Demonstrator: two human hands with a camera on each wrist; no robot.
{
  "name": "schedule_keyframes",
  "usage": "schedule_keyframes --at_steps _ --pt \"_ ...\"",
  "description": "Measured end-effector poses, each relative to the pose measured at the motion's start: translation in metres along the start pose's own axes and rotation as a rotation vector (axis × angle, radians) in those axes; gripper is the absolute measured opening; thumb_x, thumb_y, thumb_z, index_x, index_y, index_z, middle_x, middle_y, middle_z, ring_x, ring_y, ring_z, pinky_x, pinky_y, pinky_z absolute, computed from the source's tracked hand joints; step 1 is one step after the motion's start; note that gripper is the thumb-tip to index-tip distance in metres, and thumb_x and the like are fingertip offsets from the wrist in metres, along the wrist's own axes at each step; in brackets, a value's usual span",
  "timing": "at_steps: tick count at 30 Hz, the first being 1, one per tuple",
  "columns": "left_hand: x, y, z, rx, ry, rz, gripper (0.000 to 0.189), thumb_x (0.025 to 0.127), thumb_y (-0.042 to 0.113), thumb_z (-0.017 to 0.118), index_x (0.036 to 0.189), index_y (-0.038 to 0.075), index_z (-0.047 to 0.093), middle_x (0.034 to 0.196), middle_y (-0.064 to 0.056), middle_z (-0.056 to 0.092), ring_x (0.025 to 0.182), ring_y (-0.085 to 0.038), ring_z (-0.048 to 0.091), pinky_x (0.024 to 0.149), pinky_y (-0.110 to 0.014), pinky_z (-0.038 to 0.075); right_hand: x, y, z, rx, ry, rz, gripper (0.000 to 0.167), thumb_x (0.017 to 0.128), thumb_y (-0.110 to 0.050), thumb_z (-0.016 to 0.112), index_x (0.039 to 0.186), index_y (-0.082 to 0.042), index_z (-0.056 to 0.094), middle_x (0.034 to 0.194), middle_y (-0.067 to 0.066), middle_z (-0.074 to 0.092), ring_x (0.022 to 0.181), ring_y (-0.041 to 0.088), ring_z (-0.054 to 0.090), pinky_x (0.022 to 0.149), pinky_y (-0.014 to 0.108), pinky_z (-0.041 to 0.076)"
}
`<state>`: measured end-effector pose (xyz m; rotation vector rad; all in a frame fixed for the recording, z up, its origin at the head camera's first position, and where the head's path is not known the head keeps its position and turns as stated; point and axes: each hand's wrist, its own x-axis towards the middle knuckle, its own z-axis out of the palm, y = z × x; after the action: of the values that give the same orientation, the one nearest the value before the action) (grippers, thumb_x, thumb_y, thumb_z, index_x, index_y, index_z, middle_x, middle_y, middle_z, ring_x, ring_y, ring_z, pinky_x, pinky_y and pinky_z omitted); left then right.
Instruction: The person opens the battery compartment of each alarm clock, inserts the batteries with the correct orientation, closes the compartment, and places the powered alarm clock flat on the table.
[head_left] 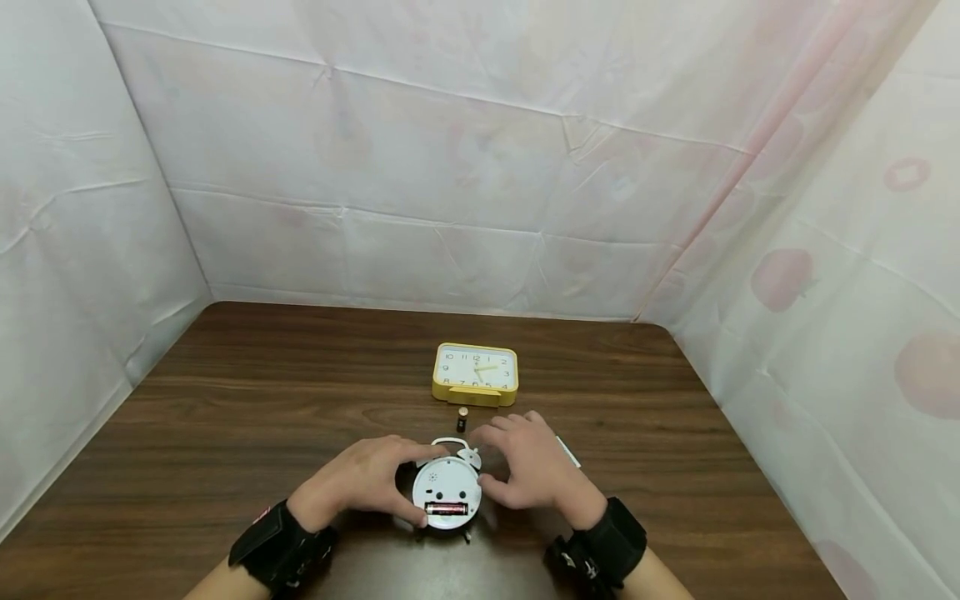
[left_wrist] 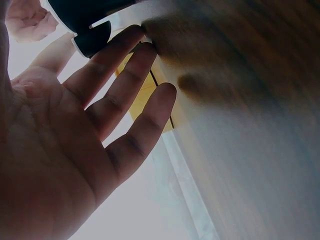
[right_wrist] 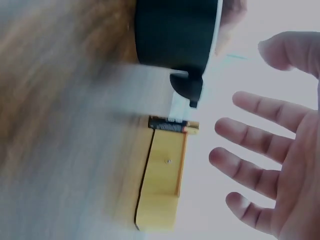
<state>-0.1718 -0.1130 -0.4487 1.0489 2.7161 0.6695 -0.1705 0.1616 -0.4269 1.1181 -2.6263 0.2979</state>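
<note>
A round twin-bell alarm clock stands with its white back facing me and a red-and-black battery lying in its battery compartment. My left hand holds its left side, thumb at the lower edge of the back and index finger up by the bells. The other left fingers reach out over the table in the left wrist view. On the clock's other side is my right hand, fingers spread, thumb close to the rim; the right wrist view has nothing in its grasp. Behind the clock, a loose battery stands upright.
A yellow rectangular clock with a white dial sits farther back on the brown wooden table. Part of a thin white piece shows beyond my right hand. White patterned curtains enclose the table's back and sides.
</note>
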Motion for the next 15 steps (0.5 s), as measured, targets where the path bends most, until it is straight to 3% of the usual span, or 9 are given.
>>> schedule_keyframes --at_steps 9,15 --pt "-0.001 0.000 0.001 0.010 0.001 -0.017 0.083 0.061 0.073 0.072 0.136 0.043 0.051 0.121 0.015 0.064 0.108 -0.006 0.058 0.085 -0.032 0.049 -0.003 0.012 -0.007 0.020 0.052 0.129 0.023 0.078 -0.036 0.067 0.098 -0.025 0.070 0.086 -0.011 0.067 0.076 0.006 0.060 0.067 0.029 0.042" --pt "-0.001 0.001 0.001 0.019 0.006 -0.022 0.083 0.061 0.073 0.072 0.135 0.044 0.051 0.120 0.015 0.064 0.109 -0.006 0.058 0.086 -0.032 0.049 -0.006 0.022 -0.015 0.038 0.011 0.235 0.018 0.080 -0.034 0.067 0.093 -0.024 0.070 0.078 -0.010 0.063 0.063 0.003 0.052 0.057 0.022 0.041"
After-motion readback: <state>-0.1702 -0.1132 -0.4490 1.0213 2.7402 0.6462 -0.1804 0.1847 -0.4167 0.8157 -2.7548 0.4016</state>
